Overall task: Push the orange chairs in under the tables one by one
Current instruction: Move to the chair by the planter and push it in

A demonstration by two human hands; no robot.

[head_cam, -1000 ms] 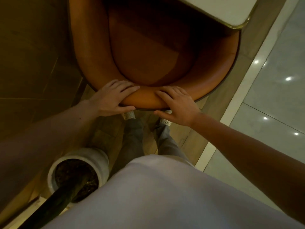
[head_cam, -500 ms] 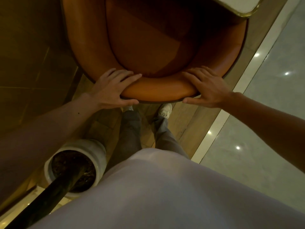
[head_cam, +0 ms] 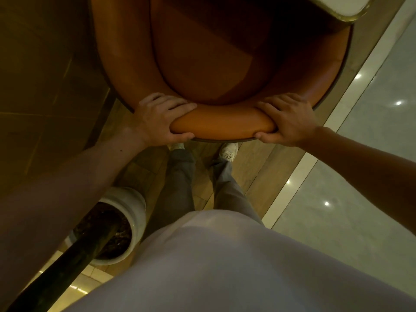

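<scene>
While the curved, padded top of its backrest is held from behind, the orange chair [head_cam: 213, 64] stands directly ahead of the person on a strip of wooden floor [head_cam: 265, 167], its seat reaching partly beneath the corner of a pale, gold-rimmed worktop [head_cam: 337, 5] at the upper right. The backrest is gripped by the left hand [head_cam: 157, 120] near its left end, fingers curled over the top and thumb tucked against the outer face. The same hold is taken by the right hand [head_cam: 288, 120] near the right end, and a bare stretch of orange padding is left between the two. Two white shoes [head_cam: 228, 152] and grey trousers [head_cam: 180, 188] are seen just below the chair back, under a pale shirt [head_cam: 225, 266]. A white round planter [head_cam: 135, 206] filled with dark soil, from which a dark stem [head_cam: 67, 262] rises, is set just beside the left leg. Glossy tiled floor [head_cam: 360, 199], dotted with light reflections, is seen to the right.
</scene>
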